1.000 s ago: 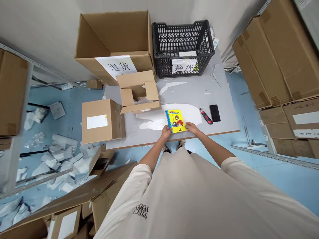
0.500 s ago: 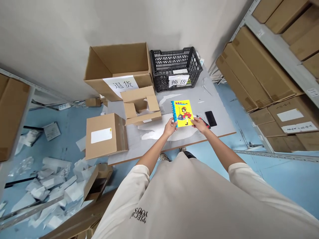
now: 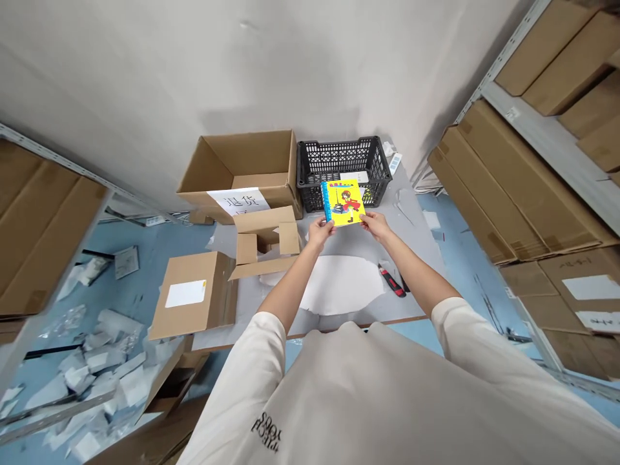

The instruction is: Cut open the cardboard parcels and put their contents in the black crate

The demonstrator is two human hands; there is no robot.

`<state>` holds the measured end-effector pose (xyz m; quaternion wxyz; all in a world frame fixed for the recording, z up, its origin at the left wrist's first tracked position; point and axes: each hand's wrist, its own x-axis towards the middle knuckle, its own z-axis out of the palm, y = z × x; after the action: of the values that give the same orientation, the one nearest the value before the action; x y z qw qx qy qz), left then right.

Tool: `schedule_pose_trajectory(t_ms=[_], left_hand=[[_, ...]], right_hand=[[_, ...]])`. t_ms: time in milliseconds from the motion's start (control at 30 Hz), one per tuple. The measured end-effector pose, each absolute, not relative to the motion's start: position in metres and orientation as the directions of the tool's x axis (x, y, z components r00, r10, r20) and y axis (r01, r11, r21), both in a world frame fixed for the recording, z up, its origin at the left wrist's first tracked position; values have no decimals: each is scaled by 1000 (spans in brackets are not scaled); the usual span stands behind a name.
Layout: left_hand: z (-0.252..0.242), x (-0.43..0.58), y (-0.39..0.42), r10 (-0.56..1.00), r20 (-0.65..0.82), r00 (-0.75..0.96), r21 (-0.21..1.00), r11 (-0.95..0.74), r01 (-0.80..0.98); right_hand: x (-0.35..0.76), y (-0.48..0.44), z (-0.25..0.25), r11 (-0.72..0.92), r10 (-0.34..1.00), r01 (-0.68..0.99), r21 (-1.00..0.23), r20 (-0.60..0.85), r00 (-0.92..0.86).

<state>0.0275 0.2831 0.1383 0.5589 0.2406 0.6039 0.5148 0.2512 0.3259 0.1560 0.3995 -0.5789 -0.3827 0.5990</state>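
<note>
A yellow booklet with a blue spiral spine and a cartoon figure on its cover point(image 3: 343, 203) is held up between my two hands, above the far part of the grey table point(image 3: 411, 258). My left hand point(image 3: 320, 231) grips its lower left corner. My right hand point(image 3: 375, 226) holds its lower right corner. In the view the booklet overlaps the front of a black plastic crate point(image 3: 343, 171). Below my right forearm lie a red utility knife point(image 3: 392, 281) and a black phone point(image 3: 404, 284), the phone mostly hidden by my arm.
An open cardboard box point(image 3: 242, 171) with a paper sign stands left of the crate. A torn-open carton point(image 3: 264, 239) and a sealed carton point(image 3: 191, 297) sit at the table's left. Shelves of flat cartons point(image 3: 508, 181) line the right. White packing scraps point(image 3: 92, 368) cover the floor at left.
Both hands have lifted the booklet off the table and carried it farther out, toward the crate. The view has tilted upward, so the table sits lower in the picture.
</note>
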Motion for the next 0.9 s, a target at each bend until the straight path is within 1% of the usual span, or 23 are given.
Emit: schedule_pose_trajectory(t_ms=[100,167,333,400,500,600,767,900], left_hand=[[142,36,319,836,-464,-293,872,371,-321],[144,40,341,825,-461,-325,876,367,-311],[144,40,372,787,-384,-483,923,326,-204],[141,38,370,790,-361,-496,931,335,-145],[132,36,356,813,-353,-464,925,378,-43],[125,35,338,812,-376,-446,910,414,-13],[120,26,312,827,-342,-447,922,387,12],[120,2,288,863,-264,-430,939,332,90]], right_hand=[[252,361,158,-392,920,-17,-920,-392,-12],[251,381,158,-394,919,-13,-919,-393,-12],[247,409,157,-406,911,-178,-897,-412,0],[246,411,153,-424,903,-187,-886,-428,-19],[246,405,146,-459,888,-166,-873,-454,-70],[245,394,139,-502,865,-150,-852,-492,-99],[240,370,132,-557,829,-96,-825,-546,-120],[229,345,130,-579,808,-15,-815,-572,-142]])
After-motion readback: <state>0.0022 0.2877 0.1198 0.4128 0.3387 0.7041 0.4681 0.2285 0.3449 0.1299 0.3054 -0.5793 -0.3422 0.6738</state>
